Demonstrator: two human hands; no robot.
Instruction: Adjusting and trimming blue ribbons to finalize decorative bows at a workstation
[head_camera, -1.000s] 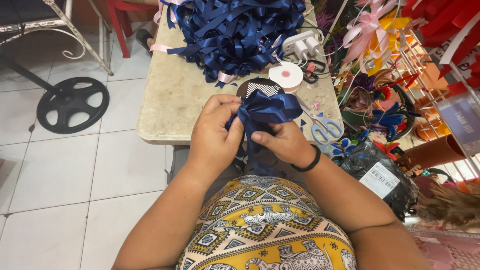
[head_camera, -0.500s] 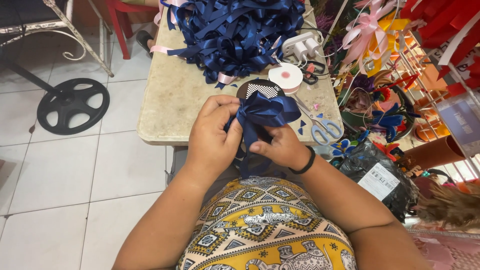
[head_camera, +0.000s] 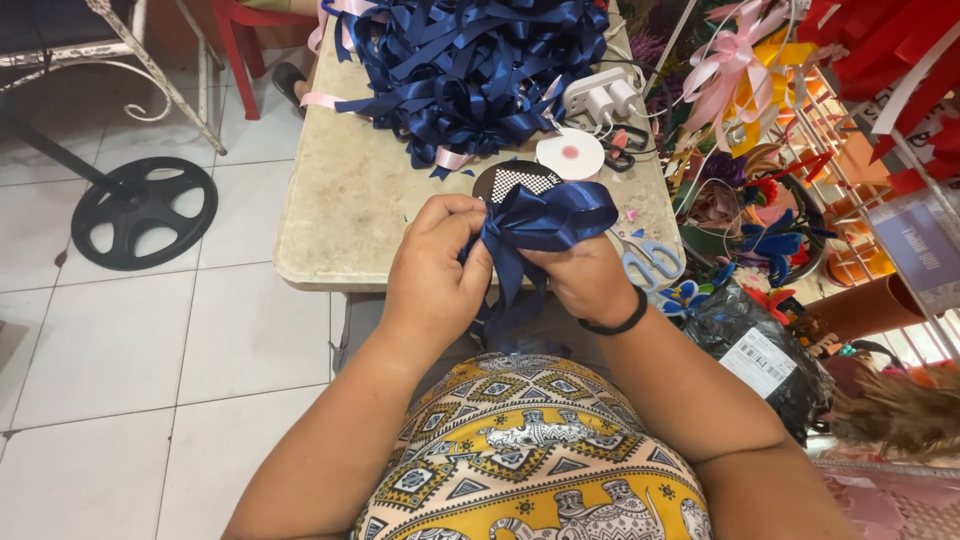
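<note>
Both my hands hold a navy blue ribbon bow (head_camera: 548, 218) just in front of the near edge of a beige stone table (head_camera: 350, 200). My left hand (head_camera: 435, 270) pinches the bow's centre from the left, fingers closed on the ribbon. My right hand (head_camera: 588, 280), with a black band on the wrist, grips the bow from underneath on the right. The ribbon's tails hang down between my hands toward my lap. Behind the bow lies a dark round disc with a checkered patch (head_camera: 515, 181).
A big heap of navy ribbon (head_camera: 470, 65) covers the table's far half. A white tape roll (head_camera: 570, 155), a white power strip (head_camera: 600, 97) and blue-handled scissors (head_camera: 648, 262) lie at the right. Artificial flowers and bags crowd the right side; a black wheel (head_camera: 143, 212) lies on the tiled floor at left.
The bow's loops have shifted slightly as my fingers work its centre; both hands stay in the same place.
</note>
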